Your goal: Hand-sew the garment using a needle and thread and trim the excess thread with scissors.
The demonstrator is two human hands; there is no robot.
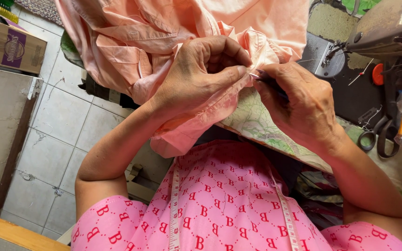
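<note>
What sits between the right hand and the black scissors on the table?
In the head view, only bare patterned table cover lies between the right hand and the scissors.

Both hands (252, 88) pinched, fingertips together

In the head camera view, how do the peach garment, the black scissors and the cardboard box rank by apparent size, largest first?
1. Peach garment, by far the largest.
2. Cardboard box.
3. Black scissors.
The box and scissors lie at different distances from the camera, so their order is unsure.

grey tiled floor (66, 135), wooden table edge (5, 232), daylight.
</note>
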